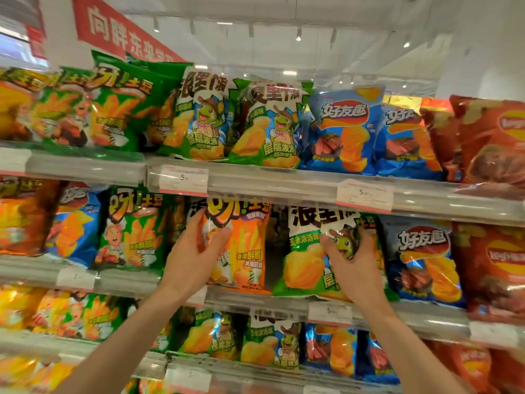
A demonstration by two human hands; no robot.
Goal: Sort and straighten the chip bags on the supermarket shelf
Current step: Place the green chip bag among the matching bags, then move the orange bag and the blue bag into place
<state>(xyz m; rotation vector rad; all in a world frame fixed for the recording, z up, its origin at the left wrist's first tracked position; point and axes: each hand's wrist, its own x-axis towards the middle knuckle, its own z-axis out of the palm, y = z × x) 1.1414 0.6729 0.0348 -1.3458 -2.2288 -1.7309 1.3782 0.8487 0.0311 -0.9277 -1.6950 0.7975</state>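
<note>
Here left hand [199,245] pinches orange bag [244,251] (left edge) — upright.

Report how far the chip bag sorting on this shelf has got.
Looks done: the top shelf bags stand upright, grouped by colour. In hand: on the middle shelf, the left hand grips the orange bag and the right hand grips the green and white bag, with a dark gap between them. Left: that orange bag sits among green ones, and the blue bag further left leans between unlike bags.
</note>
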